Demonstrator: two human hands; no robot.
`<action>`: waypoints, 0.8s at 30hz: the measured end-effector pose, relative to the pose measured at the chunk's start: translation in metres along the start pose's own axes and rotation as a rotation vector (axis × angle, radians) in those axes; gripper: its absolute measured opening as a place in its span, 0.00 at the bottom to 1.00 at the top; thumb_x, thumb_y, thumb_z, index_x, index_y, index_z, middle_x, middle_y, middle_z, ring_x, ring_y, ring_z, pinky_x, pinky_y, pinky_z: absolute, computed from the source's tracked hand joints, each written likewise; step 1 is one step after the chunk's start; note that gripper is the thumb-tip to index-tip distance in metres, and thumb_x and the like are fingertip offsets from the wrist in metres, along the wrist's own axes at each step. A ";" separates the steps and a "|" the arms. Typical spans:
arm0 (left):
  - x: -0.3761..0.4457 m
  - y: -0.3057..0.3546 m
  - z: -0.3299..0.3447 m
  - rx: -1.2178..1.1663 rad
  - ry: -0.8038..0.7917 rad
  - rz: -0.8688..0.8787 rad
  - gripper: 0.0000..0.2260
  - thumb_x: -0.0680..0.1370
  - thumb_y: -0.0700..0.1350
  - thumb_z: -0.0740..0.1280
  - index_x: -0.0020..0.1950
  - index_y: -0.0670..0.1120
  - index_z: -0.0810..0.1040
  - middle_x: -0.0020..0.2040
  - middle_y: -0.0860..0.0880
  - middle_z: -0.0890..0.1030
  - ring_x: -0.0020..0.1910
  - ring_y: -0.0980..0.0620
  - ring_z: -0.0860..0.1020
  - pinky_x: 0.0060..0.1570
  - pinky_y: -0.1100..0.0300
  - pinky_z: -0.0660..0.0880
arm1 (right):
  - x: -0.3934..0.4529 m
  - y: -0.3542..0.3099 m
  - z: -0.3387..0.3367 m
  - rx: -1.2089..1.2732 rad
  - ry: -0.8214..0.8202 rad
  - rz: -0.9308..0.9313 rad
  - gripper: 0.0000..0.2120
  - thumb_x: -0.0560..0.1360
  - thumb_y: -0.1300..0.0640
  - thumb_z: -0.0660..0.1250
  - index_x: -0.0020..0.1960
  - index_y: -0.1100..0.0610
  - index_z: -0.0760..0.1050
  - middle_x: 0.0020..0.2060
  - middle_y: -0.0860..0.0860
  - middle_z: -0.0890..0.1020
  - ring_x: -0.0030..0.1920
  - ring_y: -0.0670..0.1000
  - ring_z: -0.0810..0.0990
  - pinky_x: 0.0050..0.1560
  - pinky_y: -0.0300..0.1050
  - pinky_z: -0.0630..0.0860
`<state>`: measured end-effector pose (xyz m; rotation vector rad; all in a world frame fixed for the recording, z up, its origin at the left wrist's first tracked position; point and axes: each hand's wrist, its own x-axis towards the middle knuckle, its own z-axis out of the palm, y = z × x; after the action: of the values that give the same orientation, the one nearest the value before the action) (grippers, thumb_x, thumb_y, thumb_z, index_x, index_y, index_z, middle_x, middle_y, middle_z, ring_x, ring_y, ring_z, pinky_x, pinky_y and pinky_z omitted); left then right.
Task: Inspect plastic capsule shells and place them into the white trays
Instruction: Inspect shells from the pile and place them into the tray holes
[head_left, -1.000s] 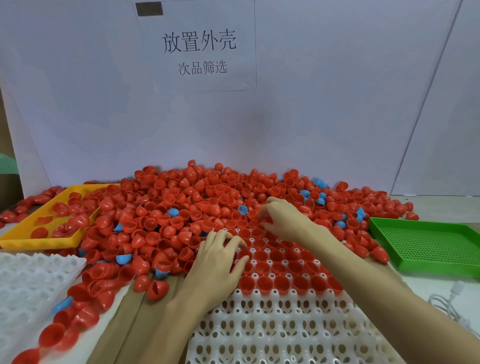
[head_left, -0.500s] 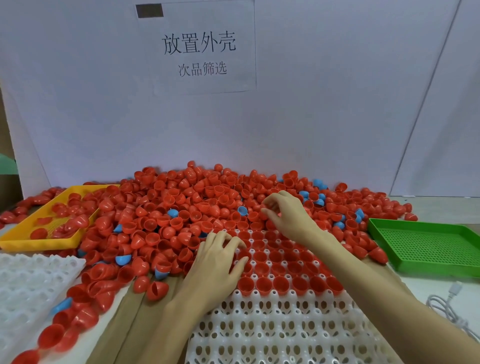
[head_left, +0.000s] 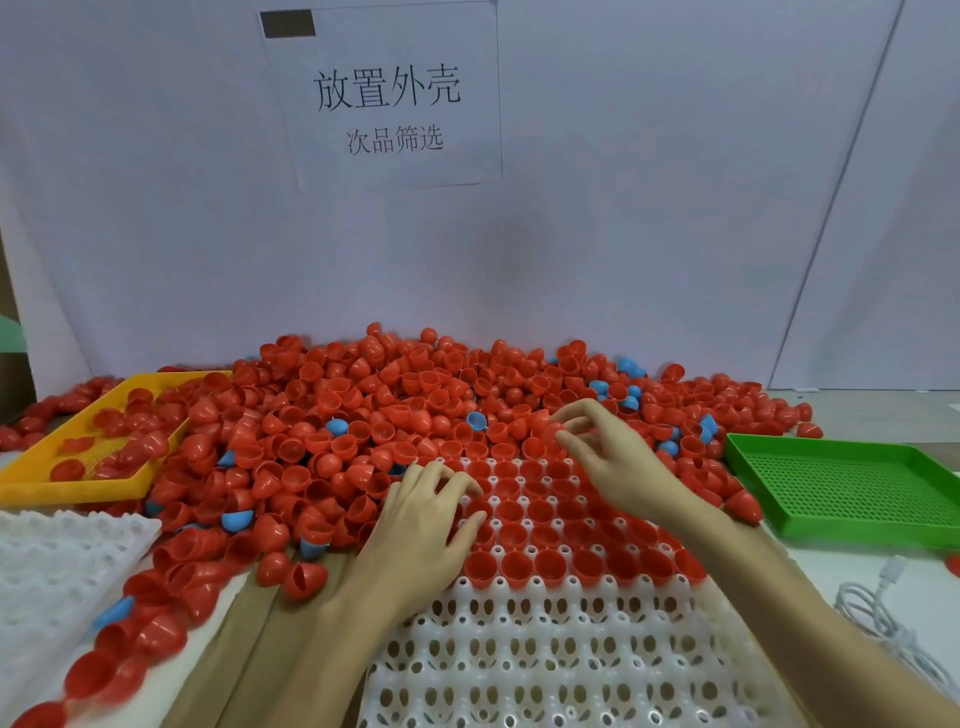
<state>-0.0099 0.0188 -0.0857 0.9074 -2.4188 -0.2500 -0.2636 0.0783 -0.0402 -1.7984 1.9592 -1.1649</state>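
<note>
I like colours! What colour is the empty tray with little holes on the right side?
Green. The perforated tray shows clearly in the head view.

I see glossy, smooth plastic in the red shells (head_left: 332, 415) and the few blue shells (head_left: 236, 519). The white tray (head_left: 545, 649) looks like matt moulded plastic, the green tray (head_left: 852, 488) perforated plastic, the sign (head_left: 384, 93) plain matt paper.

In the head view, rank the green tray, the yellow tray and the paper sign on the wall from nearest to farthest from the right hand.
From the right hand:
1. green tray, just to its right on the table.
2. paper sign, up on the back wall, above and left.
3. yellow tray, at the far left table edge, across the shell pile.
</note>
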 end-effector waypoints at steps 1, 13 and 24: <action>0.000 0.000 0.000 -0.002 -0.001 -0.001 0.12 0.85 0.57 0.61 0.66 0.58 0.75 0.61 0.61 0.70 0.63 0.62 0.65 0.69 0.64 0.60 | 0.000 0.001 0.005 -0.046 -0.033 -0.028 0.08 0.85 0.56 0.64 0.64 0.53 0.74 0.54 0.45 0.80 0.51 0.38 0.81 0.52 0.37 0.80; 0.000 0.000 -0.001 -0.007 -0.018 -0.009 0.11 0.85 0.57 0.61 0.65 0.59 0.75 0.59 0.63 0.69 0.63 0.63 0.65 0.68 0.64 0.61 | 0.014 -0.001 0.011 -0.037 -0.066 -0.033 0.09 0.85 0.56 0.65 0.64 0.53 0.75 0.58 0.48 0.81 0.57 0.45 0.82 0.58 0.40 0.81; 0.000 0.006 -0.005 0.027 0.019 0.013 0.14 0.84 0.58 0.61 0.67 0.57 0.77 0.63 0.60 0.68 0.67 0.62 0.61 0.68 0.66 0.58 | -0.048 -0.019 -0.026 0.309 -0.194 -0.020 0.08 0.83 0.56 0.69 0.61 0.49 0.81 0.54 0.47 0.87 0.54 0.49 0.87 0.58 0.46 0.84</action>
<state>-0.0107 0.0238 -0.0798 0.9011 -2.4152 -0.2040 -0.2560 0.1334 -0.0259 -1.7009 1.5616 -1.1746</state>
